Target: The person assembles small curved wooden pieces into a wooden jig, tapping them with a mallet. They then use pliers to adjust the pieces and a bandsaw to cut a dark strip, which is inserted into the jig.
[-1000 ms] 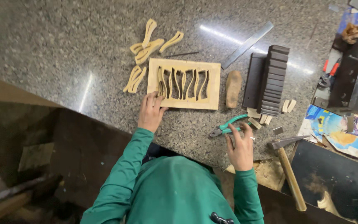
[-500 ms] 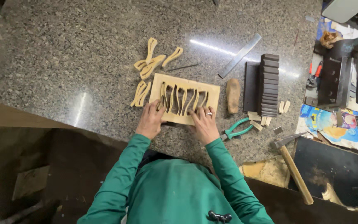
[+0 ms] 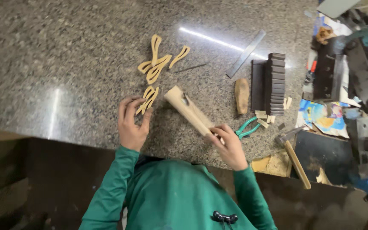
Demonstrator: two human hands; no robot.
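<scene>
My right hand (image 3: 231, 146) grips one end of a flat wooden panel (image 3: 187, 109) with curved cut-outs, tilted up on edge off the granite counter (image 3: 64, 59). Beside it, my left hand (image 3: 130, 123) has its fingers spread, the tips touching a small pale wooden cut-out piece (image 3: 148, 97). More curved wooden cut-outs (image 3: 155, 64) lie in a loose cluster farther back on the counter. Both arms wear green sleeves.
Green-handled pliers (image 3: 247, 127) lie just right of my right hand. A wooden block (image 3: 241, 95), a stack of dark blocks (image 3: 275, 83), a metal ruler (image 3: 245, 54) and a hammer (image 3: 294, 155) sit to the right, with tools and clutter (image 3: 354, 76) at the far right.
The right hand set down the pliers, both hands rested on the flat panel, and now the right hand has lifted the panel on edge while the left moved onto a small cut-out.
</scene>
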